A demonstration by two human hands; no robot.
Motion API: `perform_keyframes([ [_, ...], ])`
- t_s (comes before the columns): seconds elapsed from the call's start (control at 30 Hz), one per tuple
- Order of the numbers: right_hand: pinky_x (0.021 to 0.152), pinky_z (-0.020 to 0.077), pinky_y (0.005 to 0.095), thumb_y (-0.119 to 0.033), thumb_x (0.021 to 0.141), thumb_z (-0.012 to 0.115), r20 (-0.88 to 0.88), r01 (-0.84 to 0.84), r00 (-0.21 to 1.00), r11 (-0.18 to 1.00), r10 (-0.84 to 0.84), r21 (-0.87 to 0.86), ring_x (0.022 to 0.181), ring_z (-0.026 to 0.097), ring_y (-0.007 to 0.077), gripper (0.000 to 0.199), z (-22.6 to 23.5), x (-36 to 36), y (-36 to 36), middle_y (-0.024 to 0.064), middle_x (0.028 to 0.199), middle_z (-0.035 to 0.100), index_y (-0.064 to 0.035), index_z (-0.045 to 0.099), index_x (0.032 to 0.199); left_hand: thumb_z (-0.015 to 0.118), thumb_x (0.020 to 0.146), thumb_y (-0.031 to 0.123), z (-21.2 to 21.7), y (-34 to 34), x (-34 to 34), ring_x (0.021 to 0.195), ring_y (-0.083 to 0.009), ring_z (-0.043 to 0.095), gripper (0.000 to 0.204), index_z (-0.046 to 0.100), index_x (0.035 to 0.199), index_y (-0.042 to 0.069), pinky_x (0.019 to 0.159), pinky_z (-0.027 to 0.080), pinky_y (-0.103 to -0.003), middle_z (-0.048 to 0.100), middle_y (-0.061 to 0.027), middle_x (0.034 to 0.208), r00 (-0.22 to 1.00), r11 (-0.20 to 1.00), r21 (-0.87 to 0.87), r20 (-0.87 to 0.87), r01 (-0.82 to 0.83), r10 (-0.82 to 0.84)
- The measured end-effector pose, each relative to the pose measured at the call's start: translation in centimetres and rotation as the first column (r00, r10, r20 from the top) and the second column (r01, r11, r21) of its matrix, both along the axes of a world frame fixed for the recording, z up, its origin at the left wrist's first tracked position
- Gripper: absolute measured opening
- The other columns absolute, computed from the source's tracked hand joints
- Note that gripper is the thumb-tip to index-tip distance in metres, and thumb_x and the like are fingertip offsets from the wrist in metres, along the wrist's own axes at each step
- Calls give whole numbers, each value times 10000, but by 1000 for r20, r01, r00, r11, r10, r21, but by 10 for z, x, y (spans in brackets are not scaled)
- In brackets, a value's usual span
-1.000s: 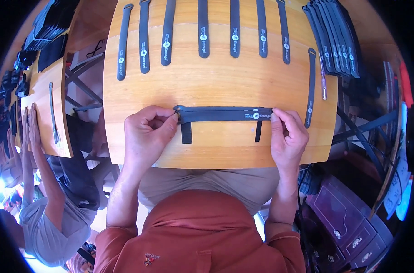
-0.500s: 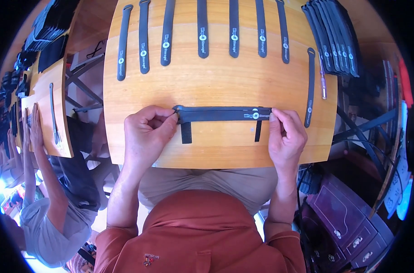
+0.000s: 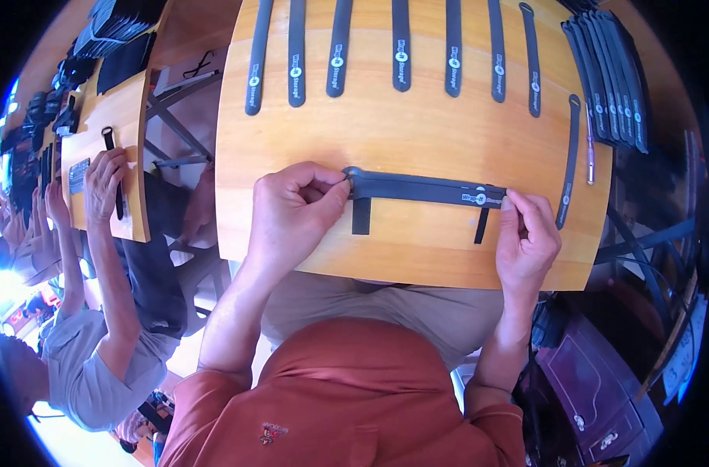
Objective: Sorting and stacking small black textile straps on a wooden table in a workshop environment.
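Observation:
A dark grey hook-and-loop storage strap (image 3: 420,187) with a pale printed mark is stretched level above the near part of the wooden table. My left hand (image 3: 298,206) pinches its left end, by the rounded ring end. At the other end, my right hand (image 3: 529,241) pinches the strap tip between thumb and fingers. A lengthwise line along the strap's upper part looks like a second layer; I cannot tell for sure. Below it, a wider black strip (image 3: 360,218) shows near my left hand and a narrower black strip (image 3: 481,227) near my right.
Several similar straps (image 3: 402,47) lie in a row across the far side of the table (image 3: 292,140). One strap (image 3: 571,159), a thin screwdriver-like tool (image 3: 590,152) and a strap stack (image 3: 615,86) are at right. A co-worker's hand (image 3: 105,183) is at the left table.
The whole view has shifted, so the table appears farther right. Both my hands keep their pinch on the strap. At the left table, the co-worker's hand has come onto a strap.

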State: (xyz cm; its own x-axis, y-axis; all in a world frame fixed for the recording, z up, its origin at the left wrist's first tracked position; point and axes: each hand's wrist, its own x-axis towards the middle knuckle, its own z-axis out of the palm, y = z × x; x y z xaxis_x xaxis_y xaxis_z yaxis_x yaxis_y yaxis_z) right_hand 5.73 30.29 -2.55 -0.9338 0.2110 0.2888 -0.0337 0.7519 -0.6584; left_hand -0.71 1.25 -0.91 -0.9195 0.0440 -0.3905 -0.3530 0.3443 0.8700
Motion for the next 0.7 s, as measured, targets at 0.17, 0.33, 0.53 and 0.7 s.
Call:
perform_keyframes([
  [0.17,578,496,284,54,937,705,26,0,1000,1000,0,-6,705,659,184,116,1,-1,-1,131,907,694,52,729,1051,760,902,-7,-1,-2,0,689,-64,664,89,755,969,-65,638,538,-226,753,-63,798,1000,1000,-1,-19,19,-19],
  [0.33,585,500,283,50,939,704,28,-2,1000,1000,2,18,710,662,183,116,2,0,-1,132,904,691,57,729,1052,760,897,-12,0,-1,0,691,-76,684,82,757,957,-66,640,551,-235,763,-78,802,999,1000,13,-41,24,-24],
  [0.53,642,534,307,71,922,699,25,9,1000,1000,-9,-11,764,686,227,128,3,0,0,145,927,691,58,730,1045,761,897,1,3,1,-1,691,-85,694,91,762,960,-64,645,558,-243,770,-86,811,997,999,-35,-65,42,-44],
  [0.7,701,544,339,65,924,685,56,-3,998,1000,3,-17,801,692,272,119,9,-2,-1,153,934,682,59,714,1039,763,889,13,-1,0,0,693,-88,697,104,764,964,-60,650,562,-249,771,-87,810,995,998,-50,-91,40,-45],
])
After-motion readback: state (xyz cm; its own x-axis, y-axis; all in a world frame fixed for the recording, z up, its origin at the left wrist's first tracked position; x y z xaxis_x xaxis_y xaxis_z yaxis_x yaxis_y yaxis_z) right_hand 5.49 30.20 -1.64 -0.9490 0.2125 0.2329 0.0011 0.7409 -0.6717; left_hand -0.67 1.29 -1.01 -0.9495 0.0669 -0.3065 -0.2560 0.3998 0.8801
